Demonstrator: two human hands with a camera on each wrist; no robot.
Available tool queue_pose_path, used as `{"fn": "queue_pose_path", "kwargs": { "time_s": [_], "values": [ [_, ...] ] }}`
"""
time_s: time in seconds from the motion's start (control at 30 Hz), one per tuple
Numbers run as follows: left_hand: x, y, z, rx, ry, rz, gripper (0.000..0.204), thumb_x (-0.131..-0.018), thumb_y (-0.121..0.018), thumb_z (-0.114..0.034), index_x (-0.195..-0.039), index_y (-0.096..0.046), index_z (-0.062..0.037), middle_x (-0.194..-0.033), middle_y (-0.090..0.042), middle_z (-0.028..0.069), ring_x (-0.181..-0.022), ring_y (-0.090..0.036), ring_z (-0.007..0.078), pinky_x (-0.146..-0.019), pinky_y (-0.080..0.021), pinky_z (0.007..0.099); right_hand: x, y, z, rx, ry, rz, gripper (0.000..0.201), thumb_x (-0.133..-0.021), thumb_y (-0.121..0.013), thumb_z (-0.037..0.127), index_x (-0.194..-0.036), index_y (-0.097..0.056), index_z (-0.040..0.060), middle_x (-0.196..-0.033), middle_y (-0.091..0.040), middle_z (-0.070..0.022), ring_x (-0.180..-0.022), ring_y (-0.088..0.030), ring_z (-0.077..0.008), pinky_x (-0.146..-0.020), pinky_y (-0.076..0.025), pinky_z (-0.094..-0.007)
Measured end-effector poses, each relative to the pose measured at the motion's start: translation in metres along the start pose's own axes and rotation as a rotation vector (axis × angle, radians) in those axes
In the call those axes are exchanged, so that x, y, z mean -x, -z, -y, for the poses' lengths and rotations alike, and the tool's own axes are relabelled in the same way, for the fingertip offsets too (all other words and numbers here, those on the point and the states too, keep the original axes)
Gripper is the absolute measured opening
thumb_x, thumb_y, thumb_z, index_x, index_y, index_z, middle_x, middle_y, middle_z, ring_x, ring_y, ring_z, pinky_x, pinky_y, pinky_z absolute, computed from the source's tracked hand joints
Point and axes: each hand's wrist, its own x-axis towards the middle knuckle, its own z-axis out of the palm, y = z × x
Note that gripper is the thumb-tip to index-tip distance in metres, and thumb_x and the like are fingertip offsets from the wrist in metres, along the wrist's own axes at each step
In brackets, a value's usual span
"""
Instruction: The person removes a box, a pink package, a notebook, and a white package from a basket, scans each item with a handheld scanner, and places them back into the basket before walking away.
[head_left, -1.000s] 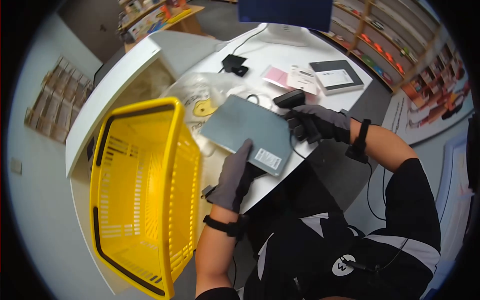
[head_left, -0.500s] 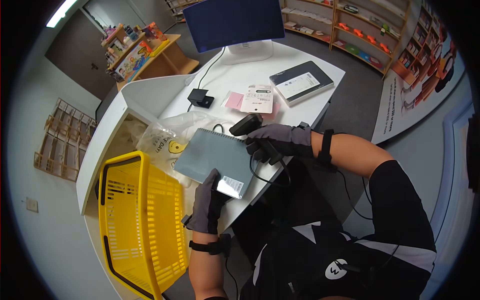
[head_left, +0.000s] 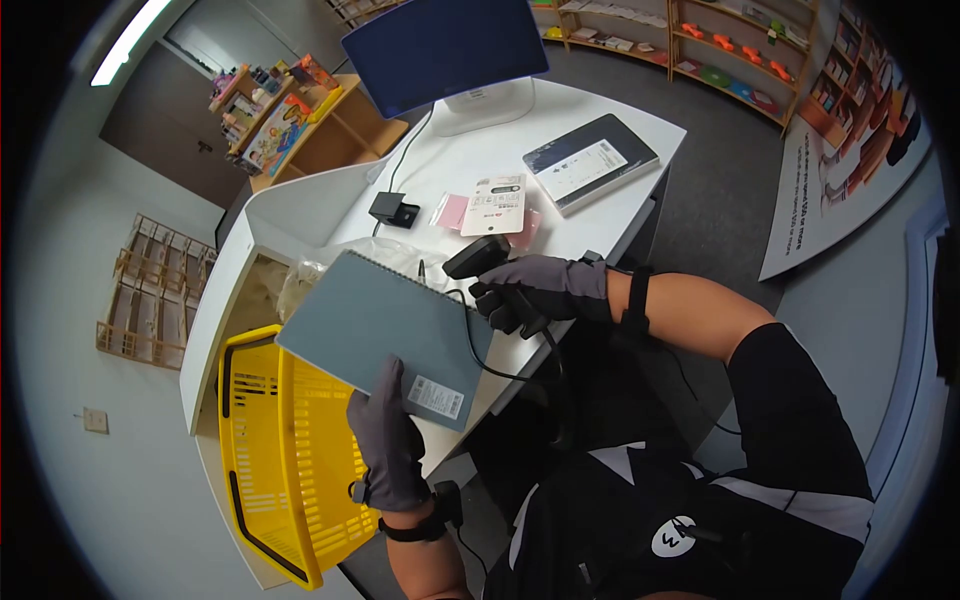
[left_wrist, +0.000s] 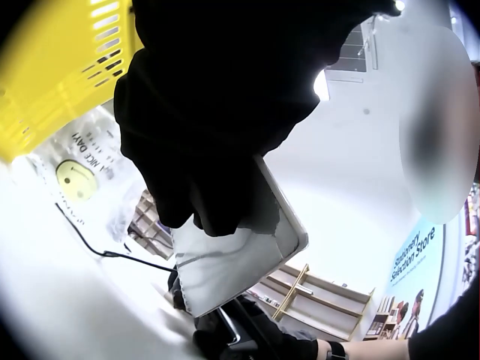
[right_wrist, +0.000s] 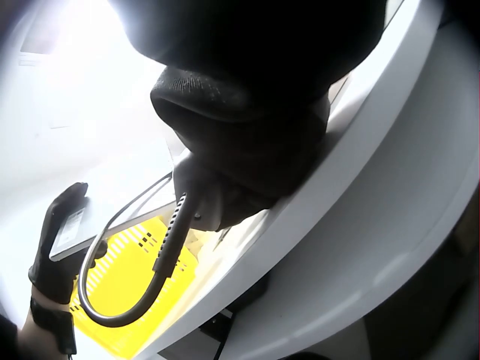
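Observation:
My gloved left hand (head_left: 387,440) holds a grey-blue spiral notebook (head_left: 375,320) by its near edge, thumb on top beside a white barcode label (head_left: 436,397) and fingers underneath. In the left wrist view, the pale pages (left_wrist: 225,262) show below the dark glove. The notebook is raised and overlaps the yellow basket's far end in the head view. My gloved right hand (head_left: 545,285) grips a black barcode scanner (head_left: 477,257) by its handle, with its head by the notebook's spiral side. The scanner's cable (right_wrist: 112,319) loops down from the handle in the right wrist view.
A yellow shopping basket (head_left: 288,440) stands at the left. On the white desk (head_left: 590,105) are a monitor (head_left: 445,50), a black boxed item (head_left: 590,162), a white packaged card (head_left: 494,205), pink packets (head_left: 450,211), a small black device (head_left: 393,209) and a clear plastic bag (left_wrist: 97,172).
My left hand has brought the notebook left, closer to the basket and away from the scanner. The scanner stays in my right hand. The head view has shifted, showing more of the monitor.

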Motion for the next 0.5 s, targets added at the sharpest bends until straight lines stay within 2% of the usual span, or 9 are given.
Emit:
{"fn": "queue_pose_path", "kwargs": {
  "time_s": [0.03,0.1,0.17,0.23,0.3,0.33,0.4,0.43,0.5],
  "values": [
    [0.004,0.006,-0.002,0.000,-0.004,0.003,0.042,-0.104,-0.078,-0.031,-0.121,-0.074,0.0069,-0.106,-0.076,0.0121,-0.092,-0.073,0.0191,-0.078,-0.057,0.0331,-0.005,0.003,-0.003,0.000,0.005,-0.001,0.035,-0.111,-0.065,0.041,-0.132,-0.072,0.0144,-0.112,-0.081,-0.0046,-0.092,-0.081,-0.0234,-0.069,-0.065,-0.0456],
    [0.015,0.030,-0.003,-0.120,-0.250,0.019,0.043,-0.102,-0.080,-0.026,-0.126,-0.072,0.0092,-0.112,-0.076,0.0139,-0.098,-0.074,0.0222,-0.090,-0.058,0.0372,-0.017,0.006,-0.013,-0.027,0.003,0.070,0.035,-0.111,-0.066,0.042,-0.133,-0.072,0.0156,-0.111,-0.080,-0.0040,-0.091,-0.081,-0.0232,-0.067,-0.064,-0.0452],
    [0.021,0.069,0.003,-0.575,-0.453,0.023,0.039,-0.105,-0.074,-0.017,-0.134,-0.070,0.0093,-0.130,-0.073,0.0187,-0.106,-0.074,0.0278,-0.096,-0.058,0.0409,-0.004,0.005,-0.004,-0.013,0.018,0.066,0.034,-0.110,-0.067,0.043,-0.130,-0.072,0.0169,-0.107,-0.079,-0.0029,-0.089,-0.080,-0.0222,-0.065,-0.062,-0.0438],
    [0.045,0.064,-0.036,-0.022,-0.117,-0.036,0.040,-0.111,-0.061,-0.015,-0.144,-0.067,0.0076,-0.145,-0.066,0.0203,-0.117,-0.072,0.0326,-0.102,-0.058,0.0438,0.010,-0.007,0.004,0.017,0.006,0.059,0.032,-0.109,-0.068,0.044,-0.126,-0.072,0.0174,-0.105,-0.078,-0.0019,-0.087,-0.078,-0.0208,-0.061,-0.060,-0.0407],
    [0.092,0.058,-0.079,-0.025,-0.135,-0.214,0.042,-0.104,-0.080,-0.029,-0.125,-0.073,0.0070,-0.117,-0.074,0.0140,-0.099,-0.069,0.0235,-0.084,-0.057,0.0385,0.008,-0.007,0.005,0.024,0.011,0.066,0.030,-0.109,-0.068,0.044,-0.124,-0.072,0.0173,-0.105,-0.077,-0.0016,-0.087,-0.078,-0.0203,-0.060,-0.059,-0.0388],
    [0.099,0.069,-0.086,-0.018,-0.142,-0.205,0.042,-0.104,-0.080,-0.029,-0.125,-0.073,0.0070,-0.117,-0.074,0.0140,-0.099,-0.069,0.0235,-0.084,-0.057,0.0385,-0.001,-0.001,0.001,0.009,0.007,0.129,0.030,-0.109,-0.068,0.043,-0.123,-0.072,0.0172,-0.104,-0.076,-0.0009,-0.086,-0.077,-0.0197,-0.060,-0.058,-0.0383],
    [0.105,0.092,-0.090,-0.130,-0.180,-0.265,0.053,-0.114,-0.055,-0.031,-0.152,-0.057,0.0068,-0.150,-0.067,0.0211,-0.134,-0.064,0.0252,-0.118,-0.049,0.0412,-0.007,0.002,0.001,-0.027,-0.012,0.263,0.028,-0.109,-0.068,0.043,-0.120,-0.072,0.0170,-0.102,-0.074,0.0004,-0.086,-0.076,-0.0184,-0.060,-0.057,-0.0374],
    [0.099,0.096,-0.090,-0.132,-0.180,-0.266,0.053,-0.114,-0.055,-0.031,-0.152,-0.057,0.0068,-0.150,-0.067,0.0211,-0.134,-0.064,0.0252,-0.118,-0.049,0.0412,-0.002,0.002,0.003,-0.028,-0.013,0.264,0.028,-0.109,-0.068,0.043,-0.120,-0.072,0.0170,-0.102,-0.074,0.0004,-0.086,-0.076,-0.0184,-0.060,-0.057,-0.0374],
    [0.092,0.112,-0.091,-0.308,-0.408,-0.334,0.043,-0.113,-0.057,-0.020,-0.141,-0.067,0.0112,-0.139,-0.071,0.0269,-0.123,-0.069,0.0332,-0.109,-0.057,0.0481,0.012,0.000,0.007,0.009,0.016,0.140,0.026,-0.111,-0.066,0.041,-0.118,-0.071,0.0168,-0.100,-0.072,0.0018,-0.084,-0.072,-0.0158,-0.059,-0.055,-0.0345]
  ]
}}
